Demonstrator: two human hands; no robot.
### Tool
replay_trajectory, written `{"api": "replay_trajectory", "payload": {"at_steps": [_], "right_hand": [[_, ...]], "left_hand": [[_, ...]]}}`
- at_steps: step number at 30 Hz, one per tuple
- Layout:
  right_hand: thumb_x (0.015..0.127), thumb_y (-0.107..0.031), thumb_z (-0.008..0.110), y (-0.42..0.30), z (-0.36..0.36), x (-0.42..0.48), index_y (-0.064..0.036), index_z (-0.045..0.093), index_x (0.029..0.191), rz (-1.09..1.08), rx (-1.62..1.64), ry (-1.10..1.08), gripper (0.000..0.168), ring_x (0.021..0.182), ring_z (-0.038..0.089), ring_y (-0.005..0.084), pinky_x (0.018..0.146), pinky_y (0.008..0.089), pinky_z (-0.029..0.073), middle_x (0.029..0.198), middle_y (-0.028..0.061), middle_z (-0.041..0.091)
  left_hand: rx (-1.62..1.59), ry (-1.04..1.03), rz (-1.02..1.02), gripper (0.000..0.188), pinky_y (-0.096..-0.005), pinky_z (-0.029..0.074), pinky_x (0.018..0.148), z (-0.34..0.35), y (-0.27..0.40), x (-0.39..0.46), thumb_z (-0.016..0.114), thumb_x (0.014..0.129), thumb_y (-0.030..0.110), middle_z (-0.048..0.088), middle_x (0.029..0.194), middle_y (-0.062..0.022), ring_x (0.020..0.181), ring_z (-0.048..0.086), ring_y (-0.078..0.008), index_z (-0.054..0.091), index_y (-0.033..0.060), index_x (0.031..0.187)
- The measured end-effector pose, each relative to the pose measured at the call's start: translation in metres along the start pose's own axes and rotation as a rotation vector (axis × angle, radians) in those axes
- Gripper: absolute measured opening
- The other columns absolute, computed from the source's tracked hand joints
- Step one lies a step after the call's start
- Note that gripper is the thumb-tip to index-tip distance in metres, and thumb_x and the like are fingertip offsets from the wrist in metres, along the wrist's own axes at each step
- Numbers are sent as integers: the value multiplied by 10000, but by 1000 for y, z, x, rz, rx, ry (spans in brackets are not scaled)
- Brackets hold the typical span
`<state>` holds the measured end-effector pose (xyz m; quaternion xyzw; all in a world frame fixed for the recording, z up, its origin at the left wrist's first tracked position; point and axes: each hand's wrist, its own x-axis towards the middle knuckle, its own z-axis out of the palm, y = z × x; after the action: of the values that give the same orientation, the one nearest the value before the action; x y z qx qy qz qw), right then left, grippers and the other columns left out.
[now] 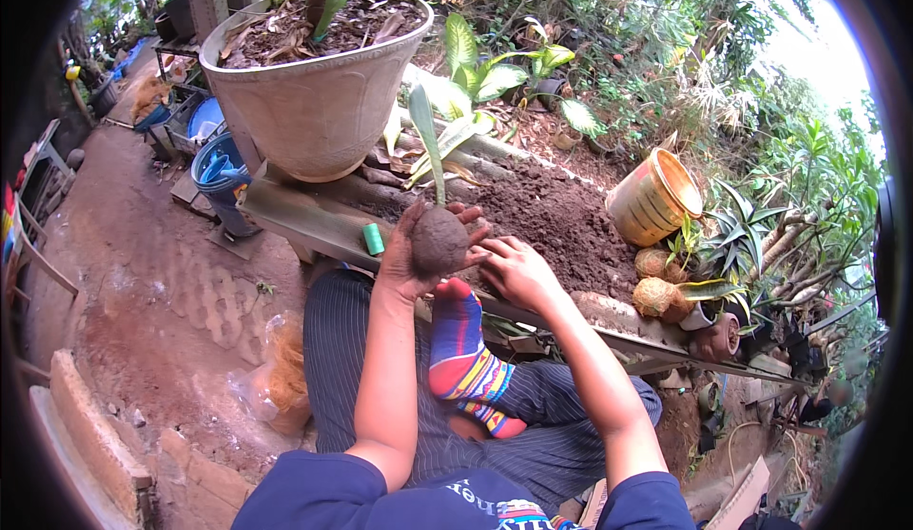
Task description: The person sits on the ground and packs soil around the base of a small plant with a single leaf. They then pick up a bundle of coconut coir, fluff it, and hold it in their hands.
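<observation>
My left hand (401,262) cups a round ball of dark, moist soil (439,241), its fingers curled around the far side. From the top of the ball rises a single long green plant leaf (429,137), probably a snake plant cutting. Just right of the ball is my right hand (519,269), palm down with fingers slightly bent and nothing visible in it. Its fingertips are close to the left fingers; whether they touch is unclear. Beyond it, a heap of loose dark soil (563,219) covers part of the corrugated bench (307,216). A spool of green thread (373,239) stands left of my left hand.
A large planter (314,109) with a thick-stemmed plant stands on the bench. To the right, an orange-brown bucket (653,198) leans beside several fibre-wrapped balls (653,296). Down left are a blue bucket (222,184) and a plastic bag of brown fibre (282,380).
</observation>
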<state>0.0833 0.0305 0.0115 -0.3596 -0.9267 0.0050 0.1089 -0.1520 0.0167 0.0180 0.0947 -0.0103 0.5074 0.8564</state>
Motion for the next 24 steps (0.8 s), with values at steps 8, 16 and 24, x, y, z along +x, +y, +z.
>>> {"api": "replay_trajectory", "payload": {"at_steps": [8,16,24], "right_hand": [[955,-207,649,45,-11,-40,-96,730,1205,94,118,-40,285,1074,666,338,935,420,553,1185,128,709],[999,-114,685,20,-12,-29,18,716,1228,688,1126,676,266,959,657,95,870,265,543,1081,48,740],[1086,-174,484,-14,-7,2,19,660,1223,674,1008,1001,295,1089,667,223,981,351,509,1179,132,707]], "left_hand": [[-2,13,-5,574,-595,547,998,-18,-22,17,655,974,500,642,1298,-158,1219,632,-368,574,56,1330],[400,139,196,484,-530,571,982,-12,-53,34,638,1009,388,645,1289,-129,1192,654,-301,567,46,1344],[657,268,416,408,-332,474,1062,-15,-131,78,500,1102,261,603,1361,-75,1233,592,-166,471,77,1465]]}}
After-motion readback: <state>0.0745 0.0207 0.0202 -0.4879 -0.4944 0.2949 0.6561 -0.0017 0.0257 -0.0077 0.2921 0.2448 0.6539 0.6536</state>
